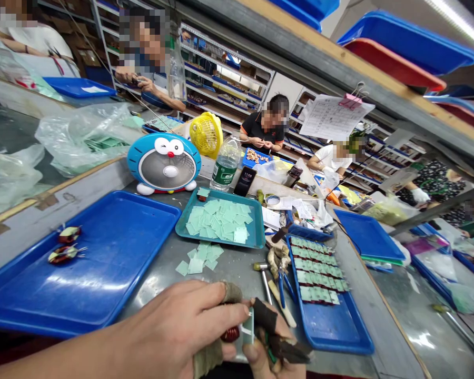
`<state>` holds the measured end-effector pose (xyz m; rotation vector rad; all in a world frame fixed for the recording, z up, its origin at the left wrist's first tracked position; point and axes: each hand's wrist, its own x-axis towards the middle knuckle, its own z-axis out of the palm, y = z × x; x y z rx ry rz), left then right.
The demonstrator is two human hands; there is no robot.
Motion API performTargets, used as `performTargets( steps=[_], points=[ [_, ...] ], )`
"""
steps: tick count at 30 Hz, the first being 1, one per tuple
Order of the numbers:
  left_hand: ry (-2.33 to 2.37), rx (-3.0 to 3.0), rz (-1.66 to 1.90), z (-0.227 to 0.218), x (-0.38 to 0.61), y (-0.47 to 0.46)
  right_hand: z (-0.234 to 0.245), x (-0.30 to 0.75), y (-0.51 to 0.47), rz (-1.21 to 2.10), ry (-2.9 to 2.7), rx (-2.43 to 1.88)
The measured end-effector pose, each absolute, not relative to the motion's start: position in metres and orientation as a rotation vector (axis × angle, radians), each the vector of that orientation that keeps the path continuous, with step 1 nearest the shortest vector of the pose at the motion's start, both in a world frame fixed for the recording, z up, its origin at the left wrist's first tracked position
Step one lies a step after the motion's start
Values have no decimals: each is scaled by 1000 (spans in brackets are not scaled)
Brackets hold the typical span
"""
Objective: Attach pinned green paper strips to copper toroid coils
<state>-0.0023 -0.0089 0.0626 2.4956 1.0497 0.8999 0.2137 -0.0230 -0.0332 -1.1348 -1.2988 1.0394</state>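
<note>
While your left hand (177, 326) closes round the red-wound coil (231, 335) and your right hand (278, 352) pinches the green plate (250, 327) just beside it, low before you, fitting appears in hand; next calls for even, square pressure.

In front of the teal tray (256, 226), the left hand (189, 316) holds a wound coil (231, 335), the right hand (286, 345) its green plate (250, 329).

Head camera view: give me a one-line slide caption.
Left hand and right hand hold a wire-wound coil and pale green plate at a grey workbench.
</note>
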Motion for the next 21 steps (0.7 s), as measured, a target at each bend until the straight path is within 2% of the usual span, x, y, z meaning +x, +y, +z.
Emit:
performTargets(
  steps=[8, 14, 21],
  points=[
    [1020, 2665, 830, 63, -6, -9, -21, 218, -13, 1053, -1441, -1032],
    [1018, 2485, 878, 59, -6, -11, -6, 218, -6, 972, -1621, -937],
    [1042, 2091, 802, 56, -8, -14, -19, 221, -16, 1324, -1423, -1060]
  ],
)
